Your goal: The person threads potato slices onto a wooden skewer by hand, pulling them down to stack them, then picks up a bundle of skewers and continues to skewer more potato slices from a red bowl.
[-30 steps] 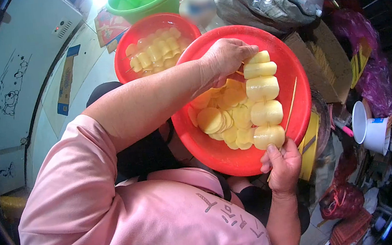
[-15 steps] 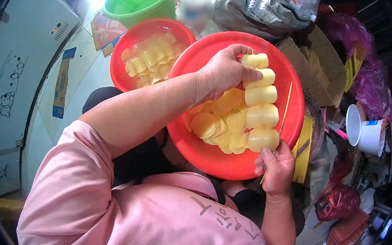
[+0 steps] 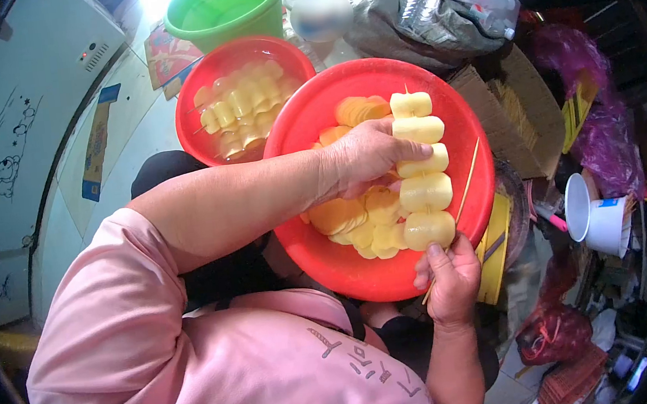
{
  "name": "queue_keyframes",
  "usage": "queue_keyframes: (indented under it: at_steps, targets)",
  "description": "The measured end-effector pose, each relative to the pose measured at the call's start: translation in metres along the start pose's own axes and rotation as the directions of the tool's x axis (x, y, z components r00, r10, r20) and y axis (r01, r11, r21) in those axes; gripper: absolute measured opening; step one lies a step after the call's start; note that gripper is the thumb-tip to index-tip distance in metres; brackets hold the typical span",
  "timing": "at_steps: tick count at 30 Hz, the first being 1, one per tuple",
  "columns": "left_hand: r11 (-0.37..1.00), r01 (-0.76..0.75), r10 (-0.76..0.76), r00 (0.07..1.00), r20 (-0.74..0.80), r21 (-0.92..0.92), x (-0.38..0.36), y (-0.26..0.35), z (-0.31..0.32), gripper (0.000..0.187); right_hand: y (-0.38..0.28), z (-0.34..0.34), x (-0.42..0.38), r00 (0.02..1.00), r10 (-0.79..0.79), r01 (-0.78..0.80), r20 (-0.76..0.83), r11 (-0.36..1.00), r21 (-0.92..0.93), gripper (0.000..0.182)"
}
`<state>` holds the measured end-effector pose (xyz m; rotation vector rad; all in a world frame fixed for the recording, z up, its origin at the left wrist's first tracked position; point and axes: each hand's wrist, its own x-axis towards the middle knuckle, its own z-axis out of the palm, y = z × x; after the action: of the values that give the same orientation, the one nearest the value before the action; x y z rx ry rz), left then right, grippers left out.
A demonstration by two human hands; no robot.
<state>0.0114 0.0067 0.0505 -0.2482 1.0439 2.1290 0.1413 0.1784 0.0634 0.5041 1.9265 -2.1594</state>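
Note:
A skewer of pale yellow potato slices (image 3: 426, 191) stands upright over the large red basin (image 3: 330, 268), its slices bunched in several rolls and a bare tip showing at the top. My left hand (image 3: 377, 153) is closed around its middle, thumb over the third roll. Below the lowest roll, my right hand (image 3: 453, 273) pinches the bottom end of the skewer. A second, bare bamboo skewer (image 3: 469, 179) also sticks out from my right hand, slanting up beside the slices. Loose potato slices (image 3: 377, 220) lie in the basin, partly hidden by my left hand.
Behind, a smaller red basin (image 3: 188, 133) holds filled skewers in liquid, next to a green tub (image 3: 229, 15). A grey sack (image 3: 401, 36) with plastic bottles and a cardboard box (image 3: 516, 119) stand at the right back. White bowls (image 3: 608, 227) lie farther right.
My left hand has slid down from the top of the skewer to its middle, uncovering the tip. The right hand keeps its hold at the bottom. The view has shifted slightly.

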Motion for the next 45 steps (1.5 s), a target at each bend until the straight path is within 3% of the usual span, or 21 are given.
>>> queue_keyframes:
  at_steps: [10,13,15,17,19,26,31,38,41,43,45]
  targets:
    - [0.995,-0.036,0.038,0.999,-0.024,0.092,0.002,-0.004,0.000,0.038,-0.001,-0.001,-0.001,0.999,0.025,-0.023,0.042,0.999,-0.041,0.015]
    - [0.990,0.037,-0.018,0.991,-0.135,0.138,0.008,0.010,-0.006,0.033,-0.001,-0.002,0.000,1.000,0.005,-0.004,0.026,1.000,-0.030,0.015]
    - [0.988,-0.120,0.128,0.988,-0.081,0.100,0.023,0.017,-0.023,0.027,-0.002,-0.002,-0.001,1.000,0.020,-0.019,0.015,0.999,-0.029,0.015]
    - [0.995,-0.097,0.098,0.986,-0.136,0.012,0.028,0.025,-0.027,0.023,-0.003,-0.002,-0.001,0.999,0.033,-0.030,0.034,0.998,-0.062,0.015]
    - [0.993,-0.111,0.117,0.978,-0.171,0.044,0.022,0.024,-0.020,0.025,-0.004,-0.004,0.000,0.999,0.024,-0.022,0.038,0.999,-0.047,0.015]
    - [0.996,-0.088,0.087,0.995,-0.057,-0.008,0.030,0.018,-0.022,0.027,-0.003,-0.009,0.002,0.999,0.033,-0.035,0.032,0.998,0.057,0.017]
    - [0.975,-0.191,0.206,0.969,-0.137,0.111,0.020,0.024,-0.011,0.023,-0.008,-0.012,0.005,1.000,0.006,-0.009,0.024,0.994,0.108,0.021]
    - [0.955,-0.251,0.265,0.961,-0.079,0.157,0.017,0.027,-0.005,0.027,-0.019,-0.027,0.007,0.999,-0.001,0.005,-0.035,0.993,0.120,0.022]
    - [0.957,-0.178,0.202,0.975,-0.089,0.228,0.015,0.033,-0.005,0.031,-0.027,-0.039,0.009,0.998,-0.021,0.028,-0.062,0.992,0.119,0.021]
    - [0.913,-0.104,0.206,0.952,-0.225,0.394,0.023,0.030,-0.016,0.033,-0.035,-0.043,0.008,0.993,-0.009,0.017,-0.121,0.998,0.067,0.020]
    - [0.876,-0.071,0.209,0.948,-0.242,0.477,0.030,0.027,-0.026,0.032,-0.040,-0.058,0.009,0.994,0.031,-0.038,-0.105,0.997,-0.063,0.018]
